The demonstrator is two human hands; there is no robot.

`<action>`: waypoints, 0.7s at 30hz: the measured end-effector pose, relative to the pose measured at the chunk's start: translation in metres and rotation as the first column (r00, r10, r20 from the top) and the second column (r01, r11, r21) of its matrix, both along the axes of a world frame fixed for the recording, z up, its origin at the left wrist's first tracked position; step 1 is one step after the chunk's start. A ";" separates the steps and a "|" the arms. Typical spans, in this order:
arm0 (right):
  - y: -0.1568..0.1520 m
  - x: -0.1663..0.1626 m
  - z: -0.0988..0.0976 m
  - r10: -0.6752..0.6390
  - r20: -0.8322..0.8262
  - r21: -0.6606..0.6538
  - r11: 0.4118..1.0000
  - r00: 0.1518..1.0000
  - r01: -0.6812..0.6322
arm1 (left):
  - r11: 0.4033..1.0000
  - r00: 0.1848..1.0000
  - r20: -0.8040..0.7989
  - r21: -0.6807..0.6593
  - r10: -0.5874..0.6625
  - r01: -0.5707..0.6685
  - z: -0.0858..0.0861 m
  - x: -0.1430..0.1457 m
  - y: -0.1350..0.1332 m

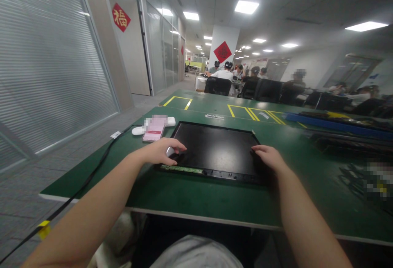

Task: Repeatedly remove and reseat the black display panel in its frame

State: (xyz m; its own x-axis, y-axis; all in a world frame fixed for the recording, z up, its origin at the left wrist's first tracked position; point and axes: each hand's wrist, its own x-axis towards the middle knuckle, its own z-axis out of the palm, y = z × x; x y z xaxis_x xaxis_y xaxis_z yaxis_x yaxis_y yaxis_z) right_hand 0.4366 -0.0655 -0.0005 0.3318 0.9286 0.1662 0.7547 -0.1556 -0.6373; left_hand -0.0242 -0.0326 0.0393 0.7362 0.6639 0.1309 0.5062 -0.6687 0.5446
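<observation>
A flat black display panel [215, 143] lies face up on the green table in front of me, in a thin black frame. Along its near edge runs a narrow green circuit board [182, 170]. My left hand [161, 150] is at the panel's left side, its thumb and fingers apart, fingertips over the border. On the opposite side, my right hand [270, 157] has its fingers stretched inward to the panel's right edge. Its thumb is hard to make out. Whether either hand presses on the panel is unclear.
A phone [153, 131] and a white device [138, 130] lie left of the panel. A black cable [98, 163] crosses the table's left edge. At right are a blue tray [325, 121] and dark parts. Several people sit farther back.
</observation>
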 end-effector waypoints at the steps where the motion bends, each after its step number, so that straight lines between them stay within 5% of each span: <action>1: 0.000 0.000 0.000 -0.002 0.001 0.001 1.000 1.000 0.002 | 1.000 1.000 0.002 -0.002 -0.002 0.002 0.000 0.000 0.000; 15: 0.000 -0.003 0.003 -0.020 0.023 -0.036 0.999 1.000 0.020 | 0.997 0.997 0.021 0.035 -0.068 0.068 -0.004 -0.002 0.005; 21: -0.002 -0.004 0.007 -0.060 0.030 -0.004 0.998 0.998 0.060 | 0.987 0.992 -0.081 0.134 0.098 -0.086 -0.010 -0.003 0.008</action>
